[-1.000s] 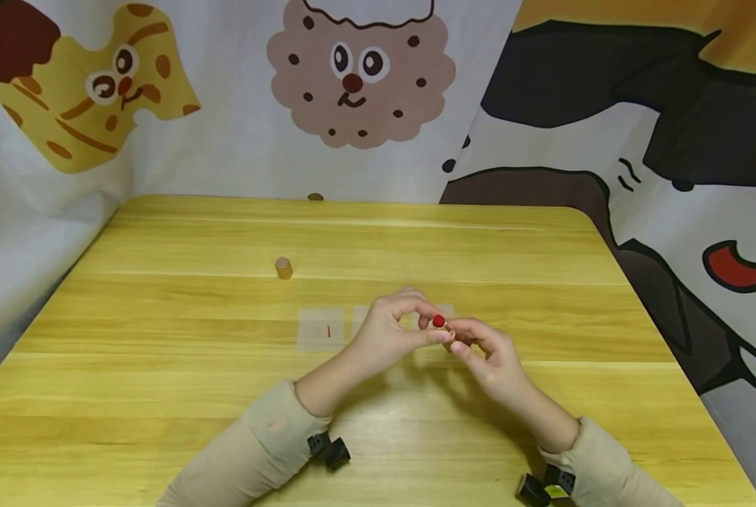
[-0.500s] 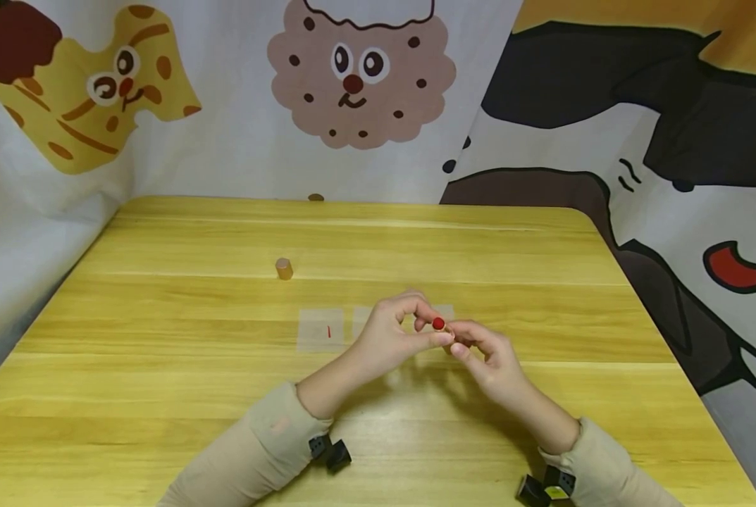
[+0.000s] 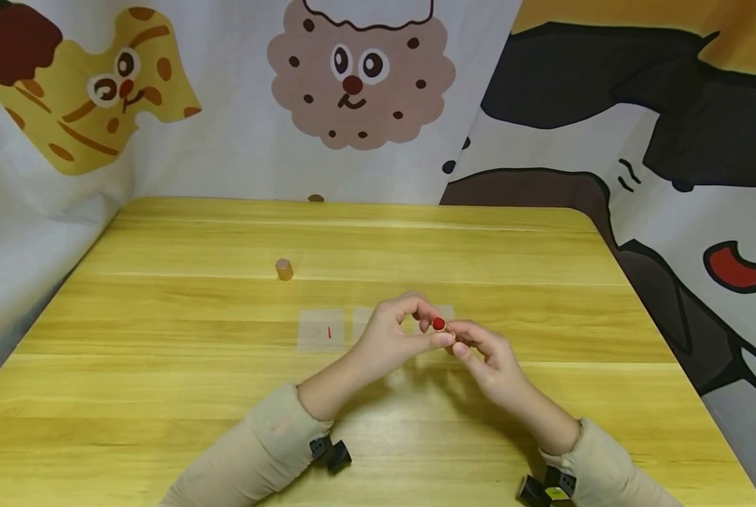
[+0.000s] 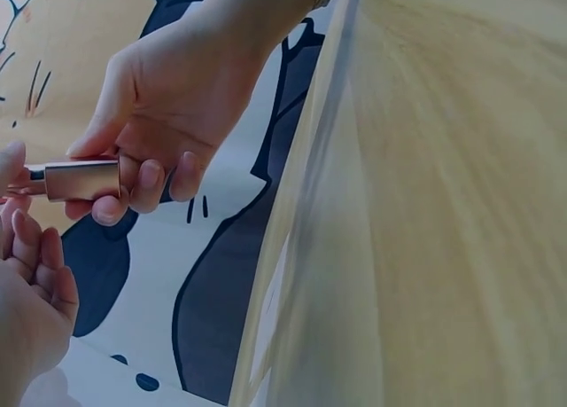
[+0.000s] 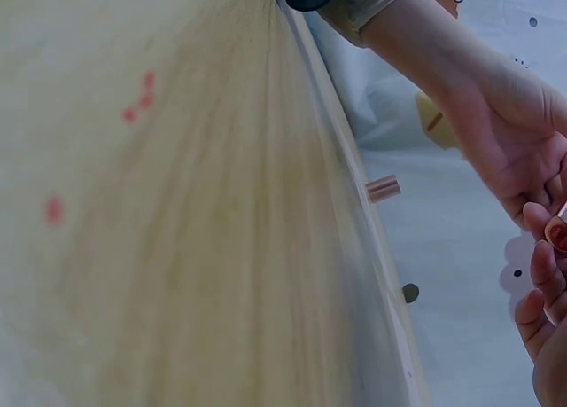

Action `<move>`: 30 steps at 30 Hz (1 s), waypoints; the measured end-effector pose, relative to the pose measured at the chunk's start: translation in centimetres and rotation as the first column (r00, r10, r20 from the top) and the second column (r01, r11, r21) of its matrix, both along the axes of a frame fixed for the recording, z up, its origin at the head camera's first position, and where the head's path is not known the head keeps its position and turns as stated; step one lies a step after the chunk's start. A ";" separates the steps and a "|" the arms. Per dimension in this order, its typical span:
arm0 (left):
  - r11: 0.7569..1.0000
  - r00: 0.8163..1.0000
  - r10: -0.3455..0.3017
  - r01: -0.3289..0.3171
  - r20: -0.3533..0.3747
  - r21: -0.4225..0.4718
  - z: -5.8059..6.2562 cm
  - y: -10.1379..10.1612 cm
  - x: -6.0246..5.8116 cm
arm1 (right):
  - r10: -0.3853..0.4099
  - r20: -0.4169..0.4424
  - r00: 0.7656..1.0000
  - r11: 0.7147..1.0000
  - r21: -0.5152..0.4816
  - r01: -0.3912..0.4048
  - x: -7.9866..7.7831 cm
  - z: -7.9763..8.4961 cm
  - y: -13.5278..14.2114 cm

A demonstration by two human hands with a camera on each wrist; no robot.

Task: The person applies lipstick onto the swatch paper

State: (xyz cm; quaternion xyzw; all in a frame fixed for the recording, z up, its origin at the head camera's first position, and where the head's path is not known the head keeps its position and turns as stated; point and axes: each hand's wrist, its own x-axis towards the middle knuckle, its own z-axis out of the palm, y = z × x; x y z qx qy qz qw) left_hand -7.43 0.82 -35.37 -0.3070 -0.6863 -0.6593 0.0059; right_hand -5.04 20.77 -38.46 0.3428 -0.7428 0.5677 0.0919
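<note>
Both hands hold a lipstick (image 4: 82,181) with a rose-gold case, raised over the table. Its red bullet (image 3: 438,323) sticks out at the upper end. The thumb and fingers of my left hand (image 3: 392,327) pinch the case near the bullet. My right hand (image 3: 493,358) grips the lower part of the case between thumb and fingers; in the left wrist view the metal base shows in its grasp. A lipstick cap (image 3: 284,270) of the same colour stands upright on the table, farther back and to the left. Part of the case is hidden behind the fingers.
A thin translucent square (image 3: 313,336) with a short red stroke lies left of the hands on the wooden table (image 3: 194,303). More pale squares lie beside it, partly covered by my left hand. A printed curtain (image 3: 225,141) hangs behind the table.
The red bullet shows slightly lower between the fingers than a second ago. Both hands keep nearly the same place and grip.
</note>
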 end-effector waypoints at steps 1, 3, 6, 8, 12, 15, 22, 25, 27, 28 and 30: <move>1.000 1.000 -0.001 0.001 -0.005 -0.005 0.0 0.0 0.0 | 0.003 -0.001 1.000 1.000 0.000 -0.003 0.0 0.0 0.0; 1.000 1.000 0.000 0.000 -0.017 -0.020 0.1 -0.1 -0.1 | 0.006 -0.002 1.000 1.000 -0.003 -0.006 0.0 0.1 0.0; 1.000 0.999 -0.010 0.009 -0.048 -0.024 0.1 -0.2 -0.3 | 0.011 -0.017 1.000 1.000 -0.027 -0.011 0.0 0.1 -0.1; 0.999 0.998 -0.016 0.014 -0.068 -0.029 0.1 -0.3 -0.4 | 0.015 -0.032 0.999 0.999 -0.046 -0.016 0.0 0.1 -0.1; 0.999 0.994 -0.043 0.041 -0.099 -0.027 0.0 -0.4 -0.7 | 0.016 0.007 1.000 0.999 -0.042 -0.016 0.1 0.3 -0.1; 0.998 0.992 -0.061 0.058 -0.107 -0.026 0.1 -0.4 -0.7 | 0.025 0.045 0.999 0.999 -0.031 -0.024 0.1 0.4 -0.1; 0.998 0.993 -0.060 0.060 -0.100 -0.006 0.1 -0.4 -0.8 | 0.057 0.027 0.998 0.997 -0.049 -0.056 0.0 0.3 -0.1; 0.998 0.992 -0.061 0.062 -0.108 0.006 0.0 -0.4 -0.9 | 0.050 0.051 0.997 0.998 -0.036 -0.048 0.1 0.3 -0.1; 0.998 0.992 -0.057 0.058 -0.114 0.009 -0.1 -0.4 -0.9 | 0.053 0.057 0.997 0.998 -0.036 -0.052 0.1 0.3 -0.1; 0.998 0.992 -0.054 0.056 -0.115 0.010 -0.1 -0.4 -0.9 | 0.059 0.051 0.997 0.998 -0.040 -0.057 0.1 0.3 -0.1; 0.999 0.992 -0.049 0.051 -0.115 0.014 -0.2 -0.4 -0.9 | 0.066 0.042 0.997 0.997 -0.046 -0.064 0.1 0.3 -0.1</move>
